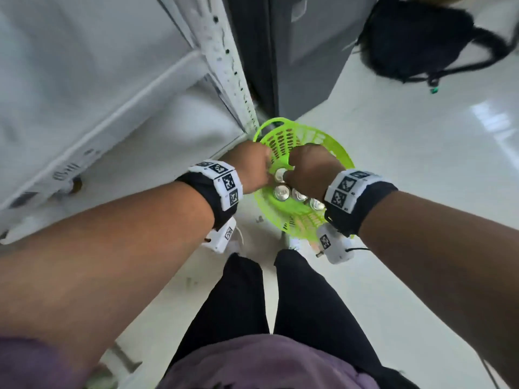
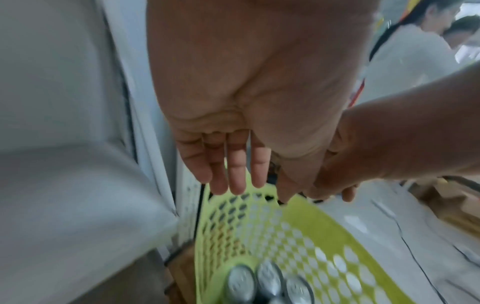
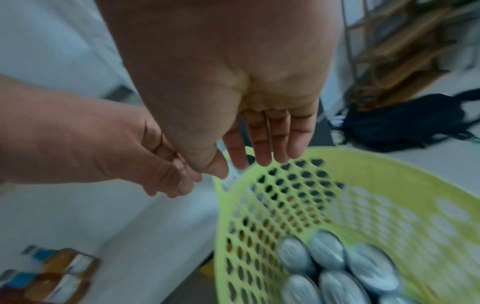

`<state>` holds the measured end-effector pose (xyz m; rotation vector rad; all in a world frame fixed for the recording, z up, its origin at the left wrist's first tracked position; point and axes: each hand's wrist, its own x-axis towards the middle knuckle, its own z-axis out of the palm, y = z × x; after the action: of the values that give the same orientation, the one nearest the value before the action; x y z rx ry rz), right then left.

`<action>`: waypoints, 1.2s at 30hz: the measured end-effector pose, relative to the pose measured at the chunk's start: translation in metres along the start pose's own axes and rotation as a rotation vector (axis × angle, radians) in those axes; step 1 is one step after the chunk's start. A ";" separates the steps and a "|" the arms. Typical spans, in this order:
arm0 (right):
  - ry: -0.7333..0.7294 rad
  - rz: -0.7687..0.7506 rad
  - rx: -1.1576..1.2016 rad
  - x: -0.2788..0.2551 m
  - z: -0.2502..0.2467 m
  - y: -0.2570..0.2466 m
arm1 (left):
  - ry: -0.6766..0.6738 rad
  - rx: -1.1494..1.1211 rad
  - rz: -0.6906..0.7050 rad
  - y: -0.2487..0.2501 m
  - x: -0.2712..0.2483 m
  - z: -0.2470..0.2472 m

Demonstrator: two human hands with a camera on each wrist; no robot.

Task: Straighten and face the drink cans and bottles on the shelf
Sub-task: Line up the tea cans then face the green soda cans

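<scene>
Below, cans (image 3: pixel 327 267) in green basket (image 3: pixel 389 185), under slack fingers (image 3: pixel 262 144).

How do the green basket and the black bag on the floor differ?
The basket is bright green, stiff plastic pierced with holes; the bag is black, soft and slumped. The basket stands open-topped with silver cans upright inside; what the bag holds cannot be seen. The left hand and right hand hang over the basket, fingers fairly straight; the bag lies apart, untouched. Both sit low, near the pale floor.
</scene>
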<state>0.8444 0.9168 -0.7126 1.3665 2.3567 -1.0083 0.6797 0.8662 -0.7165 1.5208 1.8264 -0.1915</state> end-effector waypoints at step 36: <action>0.362 -1.453 -0.330 -0.483 0.072 -0.893 | 1.192 0.051 -0.810 -0.339 -1.004 -0.143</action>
<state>0.3485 0.2533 -0.1205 -0.5598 3.4759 -0.4689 0.3365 0.0549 -0.1095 0.8039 3.3286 0.3973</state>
